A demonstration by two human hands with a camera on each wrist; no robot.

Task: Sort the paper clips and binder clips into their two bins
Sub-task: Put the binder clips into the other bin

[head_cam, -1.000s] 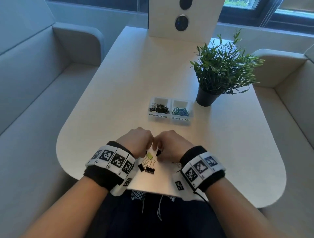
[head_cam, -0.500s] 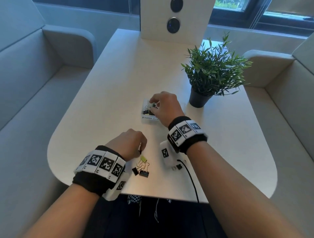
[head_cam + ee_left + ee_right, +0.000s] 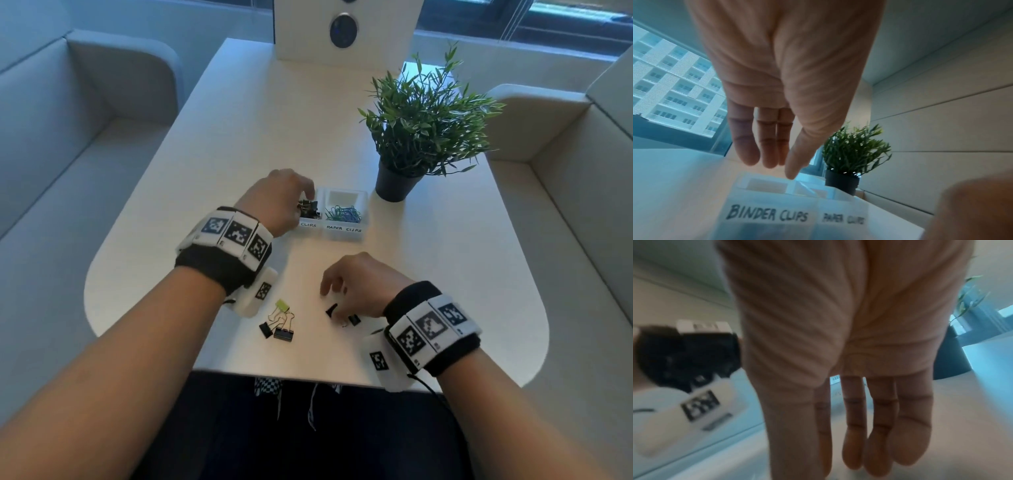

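A person seated at the near edge of a pale table [image 3: 212,164] sorts office clips into two small clear bins standing side by side at its centre. The left hand [image 3: 279,200] hangs over the left bin [image 3: 310,224], labelled BINDER CLIPS, where a heap of black binder clips [image 3: 308,209] lies; the left wrist view shows its fingers [image 3: 744,138] hanging straight and relaxed above the bin's rim, with nothing between them. The right bin [image 3: 346,229], labelled PAPER CLIPS, touches the first and holds a tangle of blue and green paper clips [image 3: 343,214].

Nearer the person, the right hand [image 3: 363,286] hovers low over the table, fingers pointing down; the right wrist view, though blurred, shows them extended and loose, holding nothing. Just under its fingertips lie two small black binder clips [image 3: 331,310], one partly hidden by the palm.

To the left of these, near the table's front edge, a small cluster of unsorted binder clips [image 3: 279,323] rests on the tabletop: two black ones and a yellow-green one [image 3: 282,305], their wire handles overlapping.

A potted green plant [image 3: 421,126] stands just beyond and to the right of the bins. Grey benches [image 3: 61,144] flank the table on both sides.
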